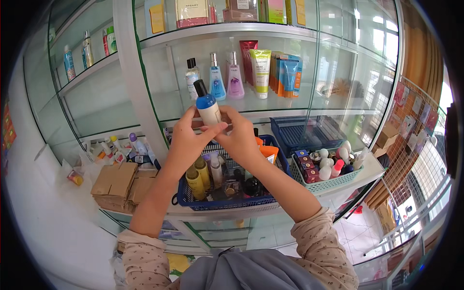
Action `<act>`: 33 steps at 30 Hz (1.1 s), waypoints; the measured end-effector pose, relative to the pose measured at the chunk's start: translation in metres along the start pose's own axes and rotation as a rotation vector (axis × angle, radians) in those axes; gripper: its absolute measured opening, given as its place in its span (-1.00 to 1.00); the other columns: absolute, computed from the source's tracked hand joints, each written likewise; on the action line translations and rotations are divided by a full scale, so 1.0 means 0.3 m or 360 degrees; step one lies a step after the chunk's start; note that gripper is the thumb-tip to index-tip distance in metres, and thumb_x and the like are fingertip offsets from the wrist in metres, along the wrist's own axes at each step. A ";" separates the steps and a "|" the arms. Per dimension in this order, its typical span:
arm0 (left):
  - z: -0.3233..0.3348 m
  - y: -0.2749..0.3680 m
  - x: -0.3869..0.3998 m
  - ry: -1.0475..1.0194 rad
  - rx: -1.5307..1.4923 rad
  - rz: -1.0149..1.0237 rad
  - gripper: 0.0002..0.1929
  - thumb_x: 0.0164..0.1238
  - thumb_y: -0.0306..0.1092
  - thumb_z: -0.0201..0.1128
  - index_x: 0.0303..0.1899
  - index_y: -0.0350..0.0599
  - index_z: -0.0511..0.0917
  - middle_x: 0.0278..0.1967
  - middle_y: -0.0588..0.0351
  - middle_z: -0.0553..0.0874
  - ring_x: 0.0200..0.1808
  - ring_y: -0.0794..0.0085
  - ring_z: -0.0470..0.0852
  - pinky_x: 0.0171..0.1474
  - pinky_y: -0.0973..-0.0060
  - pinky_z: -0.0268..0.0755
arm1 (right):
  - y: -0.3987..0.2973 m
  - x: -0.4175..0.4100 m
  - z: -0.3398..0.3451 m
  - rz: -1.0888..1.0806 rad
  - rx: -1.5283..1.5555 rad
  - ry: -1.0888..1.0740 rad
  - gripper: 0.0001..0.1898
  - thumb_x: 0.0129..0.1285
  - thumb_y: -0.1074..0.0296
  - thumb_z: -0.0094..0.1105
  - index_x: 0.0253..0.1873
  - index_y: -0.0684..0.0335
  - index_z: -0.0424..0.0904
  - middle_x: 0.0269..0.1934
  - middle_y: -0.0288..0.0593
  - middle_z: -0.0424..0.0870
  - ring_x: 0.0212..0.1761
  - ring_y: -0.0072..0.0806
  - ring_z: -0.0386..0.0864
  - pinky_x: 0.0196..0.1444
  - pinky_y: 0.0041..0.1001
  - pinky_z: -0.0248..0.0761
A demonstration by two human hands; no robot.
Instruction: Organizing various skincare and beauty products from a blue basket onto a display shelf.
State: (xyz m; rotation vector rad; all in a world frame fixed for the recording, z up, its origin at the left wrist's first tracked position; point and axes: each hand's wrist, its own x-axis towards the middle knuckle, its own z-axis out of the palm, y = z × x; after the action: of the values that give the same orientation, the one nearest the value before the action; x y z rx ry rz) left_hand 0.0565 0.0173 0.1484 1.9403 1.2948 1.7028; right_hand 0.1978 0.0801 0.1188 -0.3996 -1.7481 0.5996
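Observation:
Both hands hold a small bottle with a black cap, blue contents at the shoulder and a cream label (210,113), tilted in front of the glass shelf. My left hand (186,132) grips its left side, and my right hand (237,132) is around its right side, the thumbs meeting low on the label. Below my forearms sits a dark blue plastic basket (232,206) of yellow-capped bottles, a pump bottle and dark containers. Behind the held bottle, a black-capped bottle (192,78), blue spray bottle (216,81) and purple spray bottle (236,81) stand on the shelf.
Tubes (261,74) and boxed blue tubes (289,78) stand further right. A second blue basket (284,136) and a mint basket of small bottles (328,184) are on the counter. Folded cardboard boxes (113,183) lie left. A glass sliding-door edge (311,83) and aluminium post (132,72) frame the shelf.

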 end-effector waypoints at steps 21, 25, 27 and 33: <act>-0.154 -0.336 0.332 0.0460 0.0106 0.0069 -0.37 0.60 -0.34 0.27 0.55 -0.13 0.21 0.18 -0.07 0.65 0.18 0.28 0.67 0.28 0.33 0.50 | 0.171 0.241 0.008 -0.0225 -0.0710 -0.0247 -0.84 0.35 0.31 0.36 -0.13 0.26 0.64 -0.18 -0.03 0.75 -0.20 -0.05 0.72 -0.16 -0.16 0.57; -0.152 -0.357 0.341 0.0480 0.0207 0.0124 -0.37 0.60 -0.36 0.22 0.56 -0.09 0.16 0.24 -0.21 0.64 0.21 0.06 0.70 0.26 0.23 0.53 | 0.132 0.307 0.006 -0.0293 -0.0604 -0.0228 -0.84 0.36 0.37 0.36 -0.09 0.31 0.66 -0.19 -0.05 0.76 -0.27 -0.25 0.74 -0.17 -0.31 0.59; -0.153 -0.369 0.349 0.0465 0.0227 0.0122 -0.36 0.60 -0.37 0.23 0.57 -0.09 0.14 0.26 -0.22 0.62 0.23 0.04 0.69 0.28 0.23 0.52 | 0.110 0.350 0.015 -0.0329 -0.0568 -0.0222 -0.85 0.37 0.38 0.36 -0.08 0.32 0.66 -0.19 -0.05 0.76 -0.26 -0.26 0.75 -0.16 -0.31 0.60; -0.149 -0.395 0.362 0.0415 0.0266 0.0125 -0.32 0.61 -0.42 0.22 0.61 -0.13 0.09 0.33 -0.27 0.58 0.31 -0.04 0.64 0.36 0.20 0.46 | 0.070 0.513 0.080 -0.0576 -0.0591 -0.0261 -0.60 0.35 0.38 0.37 0.23 0.33 0.57 0.03 0.06 0.74 -0.13 -0.17 0.73 -0.05 -0.28 0.61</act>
State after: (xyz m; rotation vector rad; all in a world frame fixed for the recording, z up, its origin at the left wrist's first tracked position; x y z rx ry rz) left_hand -0.0447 0.1498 0.1519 1.9302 1.5127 1.9992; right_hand 0.1344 0.1786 0.2236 -0.2823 -2.0331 0.0465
